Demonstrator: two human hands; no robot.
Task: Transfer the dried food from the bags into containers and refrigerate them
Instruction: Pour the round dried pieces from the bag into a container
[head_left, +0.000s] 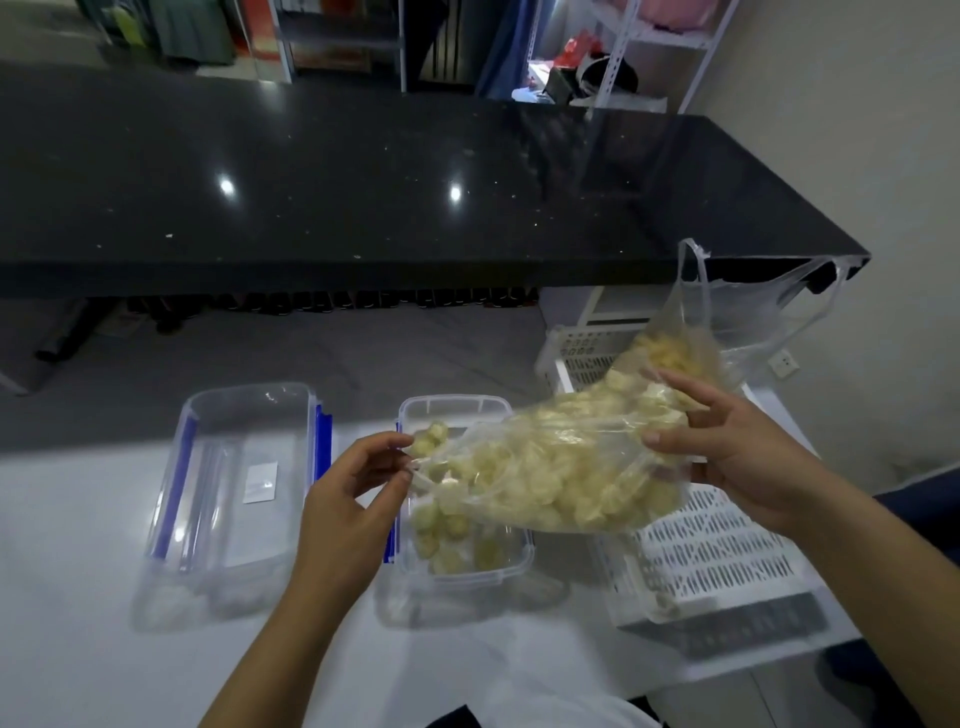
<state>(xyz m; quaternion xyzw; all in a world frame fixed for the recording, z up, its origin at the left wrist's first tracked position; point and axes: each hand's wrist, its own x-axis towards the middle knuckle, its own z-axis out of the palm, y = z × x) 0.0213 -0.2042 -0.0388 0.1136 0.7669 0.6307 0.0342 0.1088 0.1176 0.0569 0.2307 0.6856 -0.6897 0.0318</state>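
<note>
- The step in hand looks like the pouring itself: a clear, crinkled plastic bag full of pale yellow dried pieces (566, 467) is held tilted over a clear rectangular plastic container with blue side clips (511, 564), its mouth turned down and to the left; a layer of the same yellow pieces (452, 540) already lies in the container, which is far from full
- The left hand (353, 493) pinches the edge of the bag's mouth between thumb and curled fingertips, just above the container's left side; it seems to be holding the opening apart so the pieces can slide out
- The right hand (727, 447) grasps the fat middle of the bag from the right, thumb below and fingers spread over the top, carrying the weight; the bag's handles trail up behind it
- A second clear rectangular container with blue clips (182, 519) stands just left of the first on the white tabletop (67, 571); it appears to hold no yellow pieces, only a small white slip; a white perforated plastic basket (717, 551) sits to the right, under the bag's tail
- Next, as I judge it, the right hand should lift the bag's rear higher while the left keeps the mouth over the container; too steep a tilt could spill pieces over the rim; closing and refrigerating are not yet begun
</note>
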